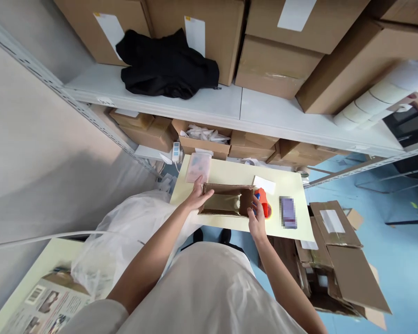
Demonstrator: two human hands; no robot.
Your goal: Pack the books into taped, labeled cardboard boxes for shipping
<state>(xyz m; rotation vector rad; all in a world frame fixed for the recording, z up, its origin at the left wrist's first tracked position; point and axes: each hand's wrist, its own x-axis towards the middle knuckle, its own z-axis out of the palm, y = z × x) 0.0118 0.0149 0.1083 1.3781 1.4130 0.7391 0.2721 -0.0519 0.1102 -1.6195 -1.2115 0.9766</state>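
At the near edge of the pale tabletop, both hands are gripping a small open cardboard box. The left hand is pressing its fingers, loosely curled, against the box's left end wall, while the right hand is closing its fingers on the right end wall. To hold the box well, I judge that even pressure from both ends should be keeping its walls square, with the open top facing up. Just beside the right hand a red tape dispenser is crowding that end of the box. Farther out are lying a white slip, a pink packet and a blurred purple item. Flattened cardboard is cluttering the blue floor to the right, and a plastic bag is bulging at the left.
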